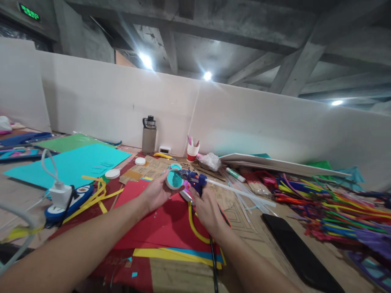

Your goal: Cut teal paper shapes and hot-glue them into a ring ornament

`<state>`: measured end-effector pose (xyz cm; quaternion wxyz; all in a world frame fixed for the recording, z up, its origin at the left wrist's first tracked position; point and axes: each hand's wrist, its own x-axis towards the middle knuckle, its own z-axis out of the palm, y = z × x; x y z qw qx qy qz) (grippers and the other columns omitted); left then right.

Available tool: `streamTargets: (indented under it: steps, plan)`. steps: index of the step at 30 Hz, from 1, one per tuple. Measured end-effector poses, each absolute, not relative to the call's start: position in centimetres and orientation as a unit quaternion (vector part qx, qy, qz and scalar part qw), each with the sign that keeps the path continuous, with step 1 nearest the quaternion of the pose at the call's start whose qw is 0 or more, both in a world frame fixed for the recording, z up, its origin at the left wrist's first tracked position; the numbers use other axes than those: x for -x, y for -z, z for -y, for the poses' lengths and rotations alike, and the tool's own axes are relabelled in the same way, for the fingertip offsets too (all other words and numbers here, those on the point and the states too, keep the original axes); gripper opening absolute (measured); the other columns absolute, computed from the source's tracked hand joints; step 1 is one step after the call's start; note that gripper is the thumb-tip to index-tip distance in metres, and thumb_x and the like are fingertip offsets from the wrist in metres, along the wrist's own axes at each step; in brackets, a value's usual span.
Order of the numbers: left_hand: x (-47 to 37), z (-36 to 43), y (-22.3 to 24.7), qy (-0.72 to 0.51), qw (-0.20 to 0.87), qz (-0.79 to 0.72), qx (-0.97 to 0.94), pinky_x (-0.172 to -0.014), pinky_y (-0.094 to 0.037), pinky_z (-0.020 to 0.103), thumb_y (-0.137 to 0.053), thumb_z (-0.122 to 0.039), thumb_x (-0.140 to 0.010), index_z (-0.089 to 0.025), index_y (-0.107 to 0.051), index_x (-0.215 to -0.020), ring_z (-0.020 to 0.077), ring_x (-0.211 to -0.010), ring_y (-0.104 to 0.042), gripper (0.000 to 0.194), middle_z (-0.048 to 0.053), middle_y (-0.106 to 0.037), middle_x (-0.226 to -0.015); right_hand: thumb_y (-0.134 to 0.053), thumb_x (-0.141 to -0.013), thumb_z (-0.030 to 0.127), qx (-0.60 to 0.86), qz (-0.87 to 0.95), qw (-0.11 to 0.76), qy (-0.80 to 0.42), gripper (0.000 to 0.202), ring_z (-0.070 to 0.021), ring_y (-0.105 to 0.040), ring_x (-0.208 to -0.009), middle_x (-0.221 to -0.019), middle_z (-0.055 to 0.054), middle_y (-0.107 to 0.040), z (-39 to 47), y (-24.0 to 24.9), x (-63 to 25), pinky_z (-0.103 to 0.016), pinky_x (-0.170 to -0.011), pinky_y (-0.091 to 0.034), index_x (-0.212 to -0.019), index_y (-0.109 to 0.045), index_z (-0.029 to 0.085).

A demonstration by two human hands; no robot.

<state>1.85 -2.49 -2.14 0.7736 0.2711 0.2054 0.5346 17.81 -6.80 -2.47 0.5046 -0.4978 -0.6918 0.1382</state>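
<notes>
My left hand (157, 191) holds a small round white cup (174, 180) with a turquoise inside, tilted so that its opening faces me. In my right hand (206, 207) is a blue glue gun (198, 182), its nozzle pointing left at the cup's opening. A clear glue stick (226, 186) sticks out of the gun's back end, and a black cable hangs below it. Both hands are above red paper sheets (146, 228). Whether the nozzle touches the cup is too small to tell.
A black phone (299, 252) lies at the right, near a pile of colourful pipe cleaners (332, 207). Turquoise paper (70, 165) and a power strip (70, 203) lie left. A bottle (149, 138) and a pen cup (192, 152) stand behind.
</notes>
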Motion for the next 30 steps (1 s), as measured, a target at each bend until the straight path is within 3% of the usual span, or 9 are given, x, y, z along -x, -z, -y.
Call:
streamTargets:
  steps: [5,11,21,30]
  plan:
    - [-1.68,2.44,1.90,-0.554,0.756,-0.221,-0.268,-0.083,-0.051,0.044,-0.047,-0.024,-0.088,-0.015,-0.061,-0.108,0.0181,-0.080,-0.062,0.025,0.009,-0.067,-0.095,-0.045,-0.089,0.035,0.506,0.686,0.503,-0.145,0.035,-0.0247,-0.060,-0.099,-0.105,-0.012,-0.065,6.66,2.84,-18.02,-0.037,-0.090,-0.043,-0.114,-0.057,0.013]
    - [-1.55,2.38,2.00,-0.560,0.745,-0.221,-0.287,-0.080,-0.053,0.041,-0.050,-0.024,-0.087,-0.016,-0.063,-0.101,0.0158,-0.075,-0.062,0.021,0.007,-0.067,-0.092,-0.048,-0.088,0.035,0.472,0.696,0.517,-0.160,0.036,-0.0251,-0.060,-0.098,-0.107,-0.012,-0.065,7.24,2.36,-17.64,-0.039,-0.091,-0.043,-0.117,-0.057,0.016]
    - [-1.58,2.30,2.39,-0.524,0.773,-0.190,-0.302,-0.088,-0.049,0.046,-0.050,-0.024,-0.087,-0.016,-0.062,-0.106,0.0200,-0.091,-0.062,0.024,0.009,-0.066,-0.103,-0.049,-0.088,0.033,0.455,0.689,0.535,-0.181,0.034,-0.0213,-0.057,-0.105,-0.112,-0.008,-0.064,7.15,2.14,-17.39,-0.035,-0.098,-0.038,-0.118,-0.056,0.018]
    - [-1.28,2.07,2.47,-0.528,0.759,-0.183,-0.334,-0.090,-0.048,0.048,-0.052,-0.025,-0.086,-0.017,-0.063,-0.106,0.0226,-0.099,-0.060,0.024,0.009,-0.065,-0.108,-0.049,-0.087,0.034,0.507,0.679,0.501,-0.180,0.038,-0.0245,-0.057,-0.105,-0.115,-0.010,-0.062,6.82,2.60,-18.01,-0.039,-0.094,-0.040,-0.122,-0.053,0.020]
